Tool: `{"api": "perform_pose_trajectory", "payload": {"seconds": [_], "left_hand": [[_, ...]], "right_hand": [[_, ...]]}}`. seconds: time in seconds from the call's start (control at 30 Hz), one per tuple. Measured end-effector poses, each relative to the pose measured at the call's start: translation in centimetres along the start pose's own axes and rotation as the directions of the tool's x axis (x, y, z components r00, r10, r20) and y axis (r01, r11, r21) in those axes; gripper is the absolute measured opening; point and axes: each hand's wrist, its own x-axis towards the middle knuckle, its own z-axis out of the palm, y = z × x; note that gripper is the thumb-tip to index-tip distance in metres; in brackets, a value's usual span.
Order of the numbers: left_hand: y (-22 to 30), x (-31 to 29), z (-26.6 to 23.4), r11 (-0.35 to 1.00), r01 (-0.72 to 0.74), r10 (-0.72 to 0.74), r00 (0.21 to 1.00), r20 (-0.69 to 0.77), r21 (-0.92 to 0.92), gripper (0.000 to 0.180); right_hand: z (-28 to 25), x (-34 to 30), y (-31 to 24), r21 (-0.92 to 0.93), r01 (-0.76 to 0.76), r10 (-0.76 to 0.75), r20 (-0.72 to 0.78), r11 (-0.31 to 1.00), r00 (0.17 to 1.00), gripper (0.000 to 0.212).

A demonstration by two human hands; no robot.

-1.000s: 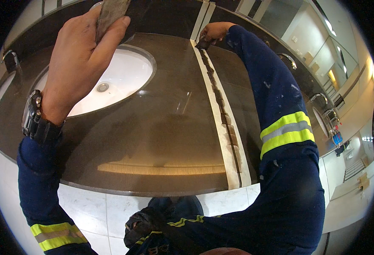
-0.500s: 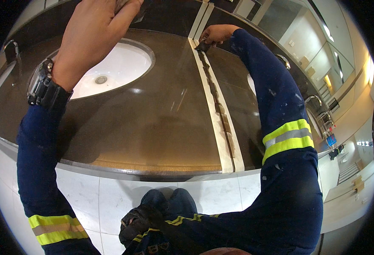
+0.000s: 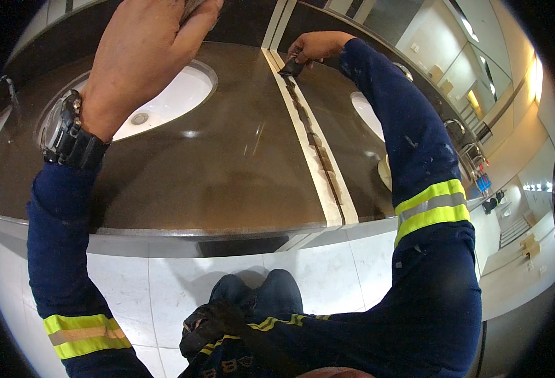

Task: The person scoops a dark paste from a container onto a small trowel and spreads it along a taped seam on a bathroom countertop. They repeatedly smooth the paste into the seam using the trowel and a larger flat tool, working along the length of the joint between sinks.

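My right hand pinches a small black flat scraper, held against the far end of a seam in the brown countertop. Pale masking tape borders this seam on both sides. Dark paste runs along the joint, and brown smears overlap the tape toward the near edge. My left hand, with a black watch at the wrist, is raised close to the camera at upper left. Its fingers close around something greyish, mostly cut off by the top edge.
A white oval sink lies beyond my left hand, and another sink is partly behind my right sleeve. A round pale object sits beside that sleeve. Taps and a mirror line the right side. Pale tiles cover the floor.
The view has shifted slightly, so the countertop appears higher and farther left. A round pale object now shows beside my right sleeve. My right hand still holds the scraper at the seam's far end.
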Motion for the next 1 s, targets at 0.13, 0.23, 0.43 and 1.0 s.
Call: {"api": "perform_pose_trajectory", "payload": {"seconds": [0.13, 0.23, 0.43, 1.0], "left_hand": [[-0.5, -0.2, 0.3, 0.993, -0.118, 0.118, 0.992, -0.035, -0.004, 0.018], [-0.4, -0.5, 0.7, 0.992, -0.117, 0.117, 0.993, -0.014, -0.042, 0.018], [-0.7, -0.7, 0.6, 0.985, -0.168, 0.165, 0.984, -0.071, -0.027, 0.019], [-4.9, 0.3, 0.4, 0.965, 0.177, -0.179, 0.984, 0.008, -0.196, 0.031]], "right_hand": [[0.3, -2.0, -1.1, 0.009, -0.01, 0.011, -0.035, 1.0, 0.999, 0.041], [0.7, -3.2, -1.4, 0.032, -0.033, 0.034, -0.034, 0.999, 0.999, 0.04], [0.6, -3.9, -2.0, 0.034, 0.001, -0.001, -0.01, 0.999, 1.0, 0.04], [0.2, -7.8, 0.6, 0.213, 0.19, -0.101, -0.366, 0.958, 0.925, 0.034]]}}
